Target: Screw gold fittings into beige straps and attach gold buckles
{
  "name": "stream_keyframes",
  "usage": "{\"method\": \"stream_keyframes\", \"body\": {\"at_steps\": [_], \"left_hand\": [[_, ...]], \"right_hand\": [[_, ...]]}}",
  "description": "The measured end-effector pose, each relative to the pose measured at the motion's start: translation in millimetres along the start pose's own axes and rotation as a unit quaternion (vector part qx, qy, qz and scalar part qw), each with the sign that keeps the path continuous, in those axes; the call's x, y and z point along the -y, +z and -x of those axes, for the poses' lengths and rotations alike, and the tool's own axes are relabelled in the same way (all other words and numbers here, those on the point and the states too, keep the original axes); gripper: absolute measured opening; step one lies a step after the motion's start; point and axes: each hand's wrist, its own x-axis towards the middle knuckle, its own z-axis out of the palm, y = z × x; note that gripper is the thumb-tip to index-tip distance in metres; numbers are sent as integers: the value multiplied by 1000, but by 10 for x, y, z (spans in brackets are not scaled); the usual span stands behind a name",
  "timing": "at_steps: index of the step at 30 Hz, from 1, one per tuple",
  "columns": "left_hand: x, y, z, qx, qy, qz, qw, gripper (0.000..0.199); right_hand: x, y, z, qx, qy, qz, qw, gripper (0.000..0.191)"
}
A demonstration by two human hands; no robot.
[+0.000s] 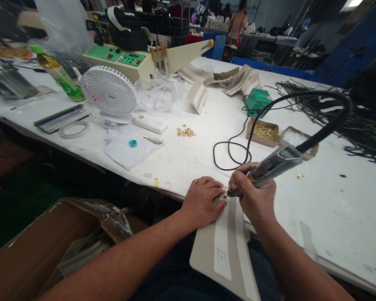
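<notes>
My right hand is closed around a grey handheld rotary tool with a thick black flexible shaft curving up and away to the right. The tool's small tip points down at a tiny metal piece near the top of a beige panel with paler stripes. My left hand holds this panel down at the table edge, thumb and fingers on either side of the tip. The panel's lower part hangs over my lap.
Gold fittings lie loose mid-table. At right stand cardboard trays, a green box and a looped black cord. Left are a white fan, bottle and tape roll. Below left is a carton.
</notes>
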Motion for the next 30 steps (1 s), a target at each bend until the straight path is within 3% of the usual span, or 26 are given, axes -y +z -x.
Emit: {"method": "stream_keyframes", "body": {"at_steps": [22, 30], "left_hand": [[-11, -4, -6, 5, -1, -1, 1000, 22], [4, 28, 5, -8, 1, -3, 1000, 23]], "right_hand": [[27, 17, 35, 15, -38, 32, 999, 28], [56, 0, 2, 91, -76, 30, 992, 22]]}}
